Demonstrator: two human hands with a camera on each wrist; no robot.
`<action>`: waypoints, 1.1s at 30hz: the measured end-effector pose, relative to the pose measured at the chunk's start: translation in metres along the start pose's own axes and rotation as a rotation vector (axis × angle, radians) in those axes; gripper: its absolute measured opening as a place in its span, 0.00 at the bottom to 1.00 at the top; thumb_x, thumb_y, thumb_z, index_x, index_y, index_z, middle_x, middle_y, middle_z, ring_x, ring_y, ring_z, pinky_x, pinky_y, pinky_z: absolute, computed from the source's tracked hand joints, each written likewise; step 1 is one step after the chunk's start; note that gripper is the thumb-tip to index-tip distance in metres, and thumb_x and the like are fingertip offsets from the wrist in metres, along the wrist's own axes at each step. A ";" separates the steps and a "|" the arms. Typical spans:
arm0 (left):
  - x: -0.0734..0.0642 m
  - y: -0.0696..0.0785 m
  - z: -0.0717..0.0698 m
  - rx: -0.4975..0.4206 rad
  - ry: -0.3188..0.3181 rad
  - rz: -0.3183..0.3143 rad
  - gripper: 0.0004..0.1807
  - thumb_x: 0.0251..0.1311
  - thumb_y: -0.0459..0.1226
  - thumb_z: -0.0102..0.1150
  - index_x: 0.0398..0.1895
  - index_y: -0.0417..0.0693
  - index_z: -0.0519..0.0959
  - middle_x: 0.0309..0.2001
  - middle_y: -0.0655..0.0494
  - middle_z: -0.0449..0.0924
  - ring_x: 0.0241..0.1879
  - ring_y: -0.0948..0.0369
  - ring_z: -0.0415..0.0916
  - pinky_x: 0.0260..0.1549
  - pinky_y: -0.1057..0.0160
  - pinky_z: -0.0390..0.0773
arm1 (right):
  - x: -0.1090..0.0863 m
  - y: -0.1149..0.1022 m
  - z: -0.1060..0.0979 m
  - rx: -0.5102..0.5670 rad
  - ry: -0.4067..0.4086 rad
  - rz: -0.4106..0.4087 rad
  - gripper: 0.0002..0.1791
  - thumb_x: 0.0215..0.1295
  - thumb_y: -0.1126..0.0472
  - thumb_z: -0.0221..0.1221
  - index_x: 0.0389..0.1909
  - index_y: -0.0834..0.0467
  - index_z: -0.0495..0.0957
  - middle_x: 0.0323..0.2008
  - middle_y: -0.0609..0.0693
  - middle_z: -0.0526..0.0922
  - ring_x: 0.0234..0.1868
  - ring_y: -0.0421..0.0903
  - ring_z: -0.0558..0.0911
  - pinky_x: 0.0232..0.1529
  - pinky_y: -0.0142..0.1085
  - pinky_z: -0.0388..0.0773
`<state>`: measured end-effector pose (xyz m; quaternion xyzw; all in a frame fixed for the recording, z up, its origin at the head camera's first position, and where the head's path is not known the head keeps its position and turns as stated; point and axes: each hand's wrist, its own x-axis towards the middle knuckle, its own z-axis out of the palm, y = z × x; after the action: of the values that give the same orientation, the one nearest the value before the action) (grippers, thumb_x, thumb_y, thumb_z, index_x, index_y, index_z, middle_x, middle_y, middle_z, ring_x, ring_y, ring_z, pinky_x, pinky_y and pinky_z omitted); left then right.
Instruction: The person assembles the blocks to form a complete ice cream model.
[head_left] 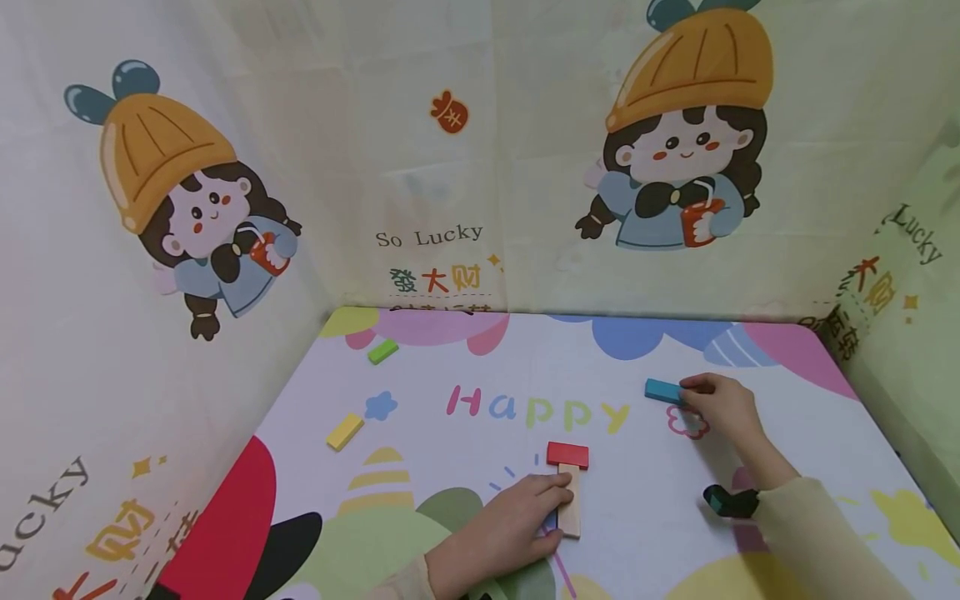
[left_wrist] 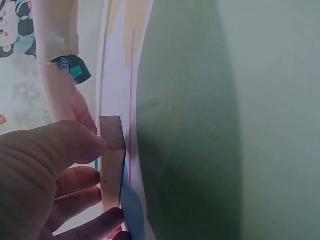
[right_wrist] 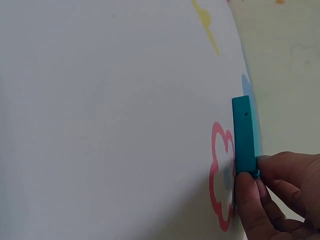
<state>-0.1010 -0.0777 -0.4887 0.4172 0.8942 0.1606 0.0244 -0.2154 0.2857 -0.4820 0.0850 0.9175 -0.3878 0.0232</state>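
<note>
My left hand [head_left: 506, 525] holds a plain wooden block [head_left: 572, 512], thumb at its near end and fingers further along. A red block [head_left: 567, 455] lies crosswise at the wooden block's far end, and together they make a T shape on the mat. In the left wrist view, the wooden block [left_wrist: 111, 172] shows beside the thumb and fingertips. Farther right, my right hand [head_left: 723, 407] pinches one end of a blue block [head_left: 663, 391] above a printed pink flower outline. The right wrist view shows thumb and fingers on the end of that blue block [right_wrist: 245, 135].
A green block [head_left: 383, 352] lies near the mat's back left, and a yellow block [head_left: 346, 432] sits nearer on the left side. The printed mat [head_left: 480, 367] meets cloth walls [head_left: 540, 167] at its back and sides.
</note>
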 end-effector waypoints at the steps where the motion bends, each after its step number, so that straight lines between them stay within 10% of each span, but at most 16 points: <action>1: 0.000 0.000 0.000 0.003 0.001 0.001 0.24 0.69 0.42 0.63 0.66 0.49 0.77 0.72 0.56 0.73 0.70 0.61 0.71 0.66 0.67 0.72 | 0.000 -0.001 0.002 0.002 -0.005 0.002 0.21 0.73 0.58 0.60 0.57 0.69 0.79 0.46 0.67 0.85 0.37 0.50 0.83 0.29 0.36 0.78; 22: 0.000 0.001 -0.001 -0.001 -0.005 0.006 0.24 0.69 0.43 0.63 0.66 0.48 0.77 0.73 0.56 0.72 0.71 0.61 0.70 0.67 0.67 0.72 | -0.008 -0.021 0.026 0.086 -0.044 -0.001 0.18 0.71 0.58 0.62 0.54 0.66 0.81 0.33 0.55 0.85 0.26 0.42 0.79 0.24 0.35 0.79; 33: -0.001 0.002 -0.002 -0.003 -0.009 -0.007 0.24 0.69 0.43 0.63 0.66 0.49 0.77 0.73 0.56 0.72 0.71 0.61 0.71 0.67 0.67 0.72 | -0.011 -0.031 0.039 0.086 -0.054 -0.104 0.16 0.70 0.60 0.65 0.51 0.68 0.83 0.43 0.63 0.88 0.33 0.40 0.85 0.31 0.27 0.80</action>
<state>-0.0995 -0.0778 -0.4864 0.4150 0.8952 0.1598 0.0296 -0.2105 0.2351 -0.4864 0.0274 0.9023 -0.4295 0.0242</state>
